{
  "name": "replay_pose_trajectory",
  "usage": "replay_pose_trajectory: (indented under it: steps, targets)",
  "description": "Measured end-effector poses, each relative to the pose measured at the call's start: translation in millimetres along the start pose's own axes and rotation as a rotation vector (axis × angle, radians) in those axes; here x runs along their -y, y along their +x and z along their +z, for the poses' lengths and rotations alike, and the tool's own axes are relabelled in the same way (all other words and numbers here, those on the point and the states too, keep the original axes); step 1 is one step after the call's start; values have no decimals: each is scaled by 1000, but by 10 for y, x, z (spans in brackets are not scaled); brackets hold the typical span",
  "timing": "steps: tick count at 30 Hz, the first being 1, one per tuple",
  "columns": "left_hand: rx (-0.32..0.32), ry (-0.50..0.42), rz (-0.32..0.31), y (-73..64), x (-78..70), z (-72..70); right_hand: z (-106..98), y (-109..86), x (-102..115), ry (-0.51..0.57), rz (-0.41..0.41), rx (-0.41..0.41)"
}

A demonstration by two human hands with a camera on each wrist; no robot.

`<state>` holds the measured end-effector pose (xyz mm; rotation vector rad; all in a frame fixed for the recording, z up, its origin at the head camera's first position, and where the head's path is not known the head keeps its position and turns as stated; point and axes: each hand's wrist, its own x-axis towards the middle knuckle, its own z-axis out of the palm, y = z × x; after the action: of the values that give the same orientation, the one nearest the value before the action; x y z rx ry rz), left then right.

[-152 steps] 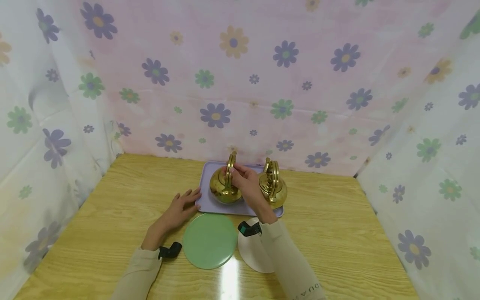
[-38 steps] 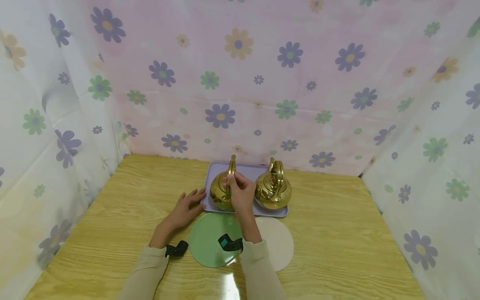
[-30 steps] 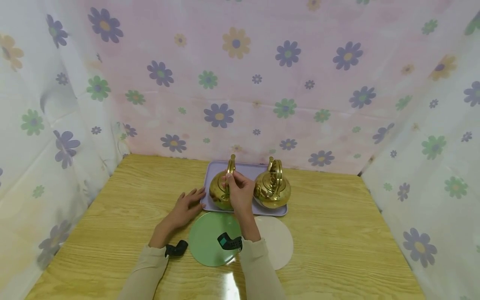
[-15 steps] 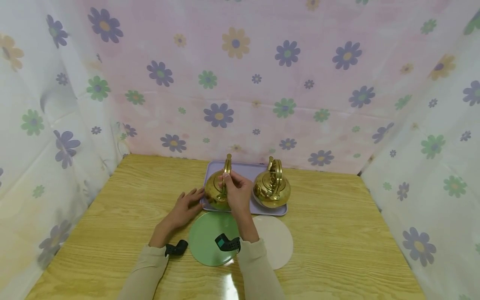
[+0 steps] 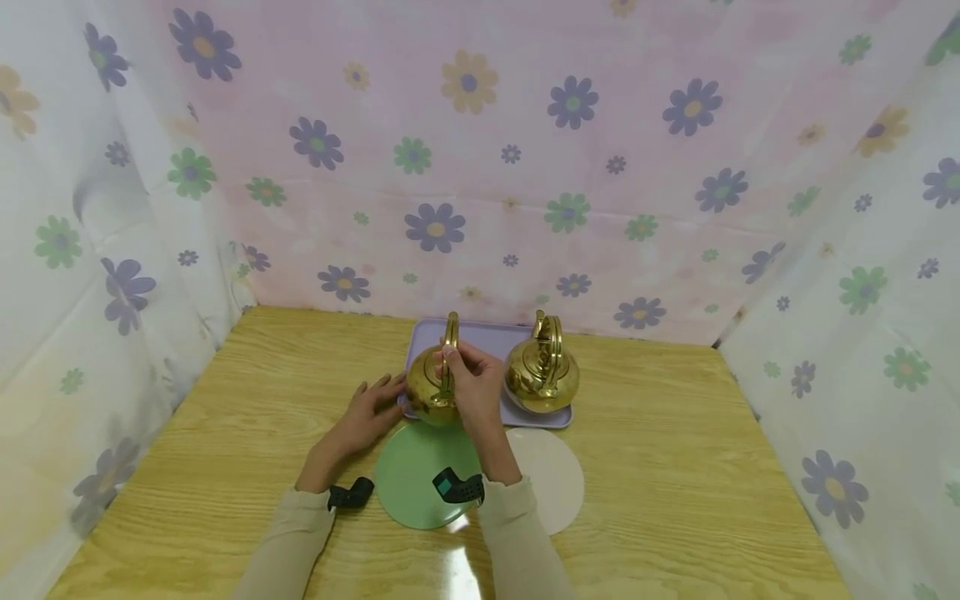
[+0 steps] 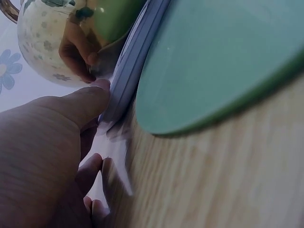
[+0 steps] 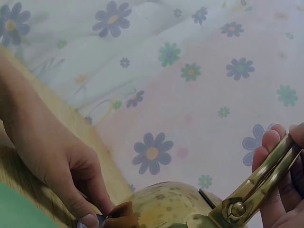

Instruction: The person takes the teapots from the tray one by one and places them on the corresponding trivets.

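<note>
Two brass kettles are at the purple tray (image 5: 487, 333) by the back wall. My right hand (image 5: 480, 385) grips the upright handle of the left kettle (image 5: 424, 387), thumb and fingers about it in the right wrist view. That kettle covers part of the tray's front left edge; whether its base is lifted I cannot tell. The right kettle (image 5: 542, 379) stands on the tray, untouched. My left hand (image 5: 369, 414) lies at the tray's left front corner, fingers extended. Its thumb (image 6: 90, 102) touches the tray's rim in the left wrist view.
A green round plate (image 5: 423, 483) and a white round plate (image 5: 551, 483) lie side by side in front of the tray on the wooden table (image 5: 660, 467). Flower-patterned cloth (image 5: 510, 200) walls off the back and both sides.
Over the last second my right hand has moved the left kettle slightly left and toward the front of the tray. My left hand has stayed at the corner; the right kettle has not moved.
</note>
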<state>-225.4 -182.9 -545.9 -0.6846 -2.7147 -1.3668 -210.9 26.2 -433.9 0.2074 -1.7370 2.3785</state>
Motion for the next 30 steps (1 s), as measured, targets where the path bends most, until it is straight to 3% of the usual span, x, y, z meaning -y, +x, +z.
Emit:
replay_pose_trajectory:
  steps: [15, 30]
  targets:
    - [-15, 19, 20, 6, -34, -2, -78, -32, 33, 48, 22, 5]
    - [3, 4, -5, 17, -37, -8, -113, -98, 52, 74, 14, -11]
